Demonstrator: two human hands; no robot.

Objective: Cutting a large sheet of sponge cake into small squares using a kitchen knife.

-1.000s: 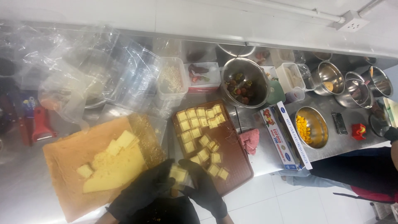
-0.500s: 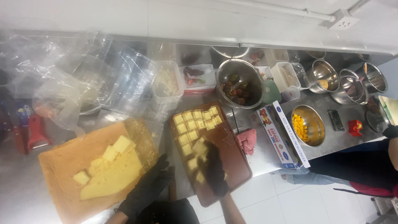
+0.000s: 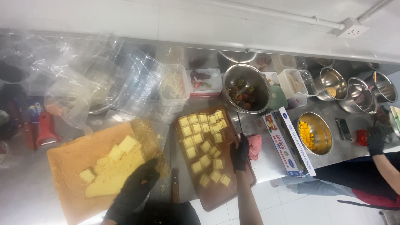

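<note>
Two gloved hands at work, head view only. Landmark: dark wooden board, long axis running from the wall toward the person, slightly tilted. Left hand, fingers spread flat, presses the yellow cake slab left of the board, prob. to steady it. Right hand rests curled on the board's right edge; holds anything? Cannot tell. Cake cubes sit in rows on the board, spaced apart. Knife lies just left of it, parallel.
</note>
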